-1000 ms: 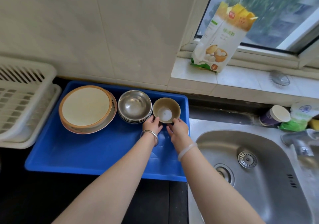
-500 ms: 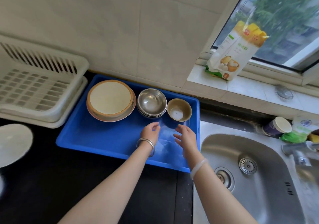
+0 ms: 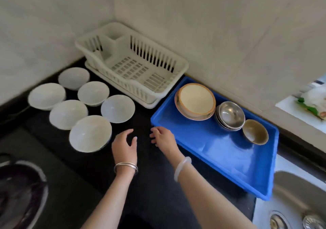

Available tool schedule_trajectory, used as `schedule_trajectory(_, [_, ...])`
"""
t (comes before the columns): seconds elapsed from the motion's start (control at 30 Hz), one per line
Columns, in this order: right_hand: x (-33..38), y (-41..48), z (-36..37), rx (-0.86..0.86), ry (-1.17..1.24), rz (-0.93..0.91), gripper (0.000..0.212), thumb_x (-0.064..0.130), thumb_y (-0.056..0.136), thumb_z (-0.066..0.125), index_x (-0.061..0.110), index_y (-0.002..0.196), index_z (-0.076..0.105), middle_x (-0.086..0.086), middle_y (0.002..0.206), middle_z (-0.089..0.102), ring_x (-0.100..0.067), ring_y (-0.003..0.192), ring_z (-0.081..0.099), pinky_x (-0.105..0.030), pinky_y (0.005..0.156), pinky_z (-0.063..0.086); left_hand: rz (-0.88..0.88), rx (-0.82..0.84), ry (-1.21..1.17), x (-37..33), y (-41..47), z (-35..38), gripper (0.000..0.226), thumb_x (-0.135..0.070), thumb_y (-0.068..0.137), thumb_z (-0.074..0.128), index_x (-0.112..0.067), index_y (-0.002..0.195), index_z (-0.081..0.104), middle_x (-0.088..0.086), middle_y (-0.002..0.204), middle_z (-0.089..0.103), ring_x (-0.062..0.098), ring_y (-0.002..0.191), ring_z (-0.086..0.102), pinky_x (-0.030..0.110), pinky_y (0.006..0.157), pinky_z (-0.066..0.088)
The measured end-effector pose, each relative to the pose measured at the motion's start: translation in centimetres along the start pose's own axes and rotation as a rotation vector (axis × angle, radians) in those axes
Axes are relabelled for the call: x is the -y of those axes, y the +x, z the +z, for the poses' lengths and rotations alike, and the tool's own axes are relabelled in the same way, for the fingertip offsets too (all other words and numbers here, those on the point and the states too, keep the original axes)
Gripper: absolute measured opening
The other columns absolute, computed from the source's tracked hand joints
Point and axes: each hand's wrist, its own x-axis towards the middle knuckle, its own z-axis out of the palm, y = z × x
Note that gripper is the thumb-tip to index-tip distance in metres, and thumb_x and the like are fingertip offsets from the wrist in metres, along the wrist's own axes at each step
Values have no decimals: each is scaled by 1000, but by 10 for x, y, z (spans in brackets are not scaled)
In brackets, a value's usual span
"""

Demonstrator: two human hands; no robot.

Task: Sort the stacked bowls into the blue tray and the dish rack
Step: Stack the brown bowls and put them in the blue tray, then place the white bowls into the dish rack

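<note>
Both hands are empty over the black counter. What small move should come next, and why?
Probably reach the left hand to the nearest white bowl and grip its rim. Six white bowls sit loose on the counter, the dish rack holds nothing, and both hands, the right hand included, hover open.

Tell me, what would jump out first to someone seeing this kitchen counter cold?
Probably the bright blue tray at right, holding a tan-rimmed bowl stack, nested steel bowls and a small brown bowl along its far side. Next, six white bowls spread singly over the dark counter at left, beside the white dish rack, which looks empty. Both bare hands, left hand and right hand, hover open between those two groups.
</note>
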Motion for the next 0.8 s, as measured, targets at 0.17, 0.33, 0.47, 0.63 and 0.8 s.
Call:
schedule_trajectory(0.17, [39,46,59,78,-185,9,37,33,95,45,13,123,57,-8,112,64,-27,101,63,-43,91,53,-173,-222,172,50,36,-53,36,-5,79,64,-14,113,64,12,122,60,36,117,49,47,95,37])
schedule_trajectory(0.33, [56,72,84,54,-70,133,29,23,93,49,9,117,57,-12,101,63,-26,83,64,-34,63,58,-367,-303,-22,85,55,-76,53,6,78,58,-19,124,54,12,134,45,35,124,43,47,105,35])
schedule_trajectory(0.47, [62,74,92,-13,219,205,33,2,89,48,3,122,56,-11,108,56,-29,91,63,-23,45,55,-483,-277,-304,96,58,-80,54,-1,84,53,-22,133,43,8,134,53,28,119,53,40,99,44])
schedule_trajectory(0.63, [68,64,83,-85,299,190,38,-10,86,46,-3,122,56,-14,118,55,-29,93,60,-23,47,56,-493,-234,-383,102,57,-83,44,-5,87,50,-22,127,50,5,128,57,24,114,56,33,88,44])
schedule_trajectory(0.8, [81,43,62,-107,207,50,26,-8,86,48,5,100,65,2,97,57,-16,77,58,-21,50,57,-513,-177,-460,107,58,-85,44,-7,88,49,-21,130,50,5,130,57,25,118,53,33,92,43])
